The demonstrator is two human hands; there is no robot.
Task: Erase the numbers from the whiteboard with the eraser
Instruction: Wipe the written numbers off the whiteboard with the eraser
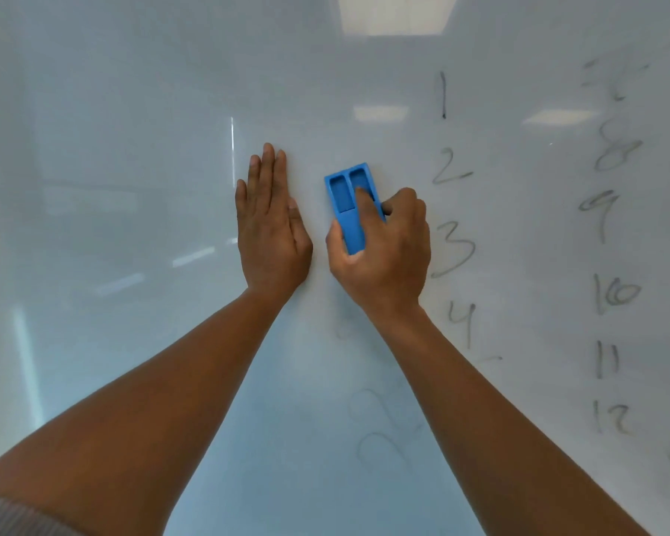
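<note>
Eraser (351,210) is gripped by right hand (383,245) left of numbers (451,241); left hand (269,222) lies flat, open; firm, overlapping strokes are advised.

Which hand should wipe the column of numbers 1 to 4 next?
The right hand. It already grips the blue eraser against the whiteboard, just left of the 2 and 3. The left hand lies flat and empty on the board, farther from the numbers.
</note>
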